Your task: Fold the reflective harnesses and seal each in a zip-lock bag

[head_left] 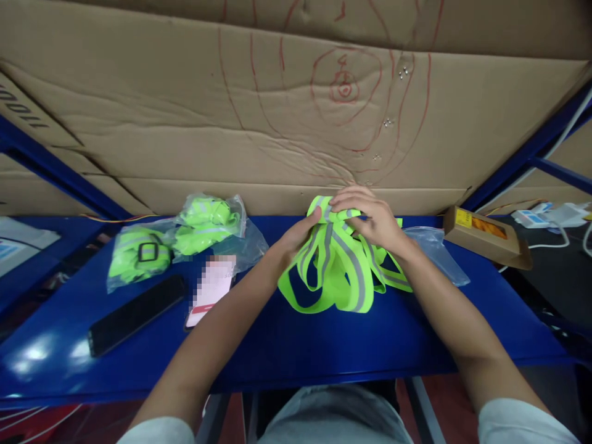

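A neon-green reflective strap vest [340, 271] with grey stripes lies bunched on the blue table [287, 345]. Its loops hang toward me. My left hand [296, 237] pinches the top left of the bundle. My right hand [370, 216] is closed over the top of the folded straps from the right. Both hands hold the vest near the cardboard wall at the back of the table.
Two clear bags with folded green vests [139, 256] [208, 222] lie at the left. A black phone-like slab [134, 314] and a red-and-white card [210, 287] lie near them. An empty clear bag [435, 250] and a small cardboard box [485, 234] are at the right. A cardboard sheet [277, 111] stands behind.
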`<state>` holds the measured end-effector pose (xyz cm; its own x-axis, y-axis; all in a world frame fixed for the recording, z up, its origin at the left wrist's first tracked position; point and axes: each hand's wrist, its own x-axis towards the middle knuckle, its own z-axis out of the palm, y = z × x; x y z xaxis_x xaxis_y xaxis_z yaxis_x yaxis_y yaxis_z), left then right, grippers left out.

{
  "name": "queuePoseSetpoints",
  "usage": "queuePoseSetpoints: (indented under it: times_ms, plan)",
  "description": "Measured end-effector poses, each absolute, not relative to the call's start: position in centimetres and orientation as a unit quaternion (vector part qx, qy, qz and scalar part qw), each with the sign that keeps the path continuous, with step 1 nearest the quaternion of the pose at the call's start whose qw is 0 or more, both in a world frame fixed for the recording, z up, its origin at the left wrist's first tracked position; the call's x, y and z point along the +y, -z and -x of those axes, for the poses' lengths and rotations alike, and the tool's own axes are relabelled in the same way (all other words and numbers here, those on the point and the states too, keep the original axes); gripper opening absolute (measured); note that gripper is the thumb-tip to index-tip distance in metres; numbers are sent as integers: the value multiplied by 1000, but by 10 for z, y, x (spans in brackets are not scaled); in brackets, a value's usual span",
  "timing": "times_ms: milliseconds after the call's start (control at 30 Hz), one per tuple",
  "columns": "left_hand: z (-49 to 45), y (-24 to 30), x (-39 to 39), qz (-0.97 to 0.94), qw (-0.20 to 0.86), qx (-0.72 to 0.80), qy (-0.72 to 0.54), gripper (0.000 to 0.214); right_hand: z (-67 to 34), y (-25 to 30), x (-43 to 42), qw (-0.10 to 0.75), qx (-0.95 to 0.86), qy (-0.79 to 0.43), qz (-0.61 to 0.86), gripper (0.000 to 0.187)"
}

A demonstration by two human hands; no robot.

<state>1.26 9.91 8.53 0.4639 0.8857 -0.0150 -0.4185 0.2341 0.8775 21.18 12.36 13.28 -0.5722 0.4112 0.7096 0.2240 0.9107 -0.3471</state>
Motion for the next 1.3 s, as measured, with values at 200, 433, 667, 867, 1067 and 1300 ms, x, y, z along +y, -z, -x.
queuePoseSetpoints:
  times_ms: [200,433,667,867,1067,1300]
  plan:
    - [-12,-85,102,-396,798,225,-395,53,-233,-151,120,305,-909,-225,173,40]
    - [-18,-99,88,-463,703,284,-460,82,-241,-152,121,294,-848,-364,251,72]
    - [-29,-84,88,-367,734,300,-486,65,-216,-135,121,321,-822,-337,330,62]
    - [-34,-75,93,-281,829,265,-405,30,-211,-129,117,392,-828,-230,328,53]
    - [-39,-79,87,-292,813,236,-444,26,-212,-131,114,441,-845,-89,287,47]
    - [-40,-94,79,-318,790,248,-461,40,-220,-120,118,419,-876,25,237,46]
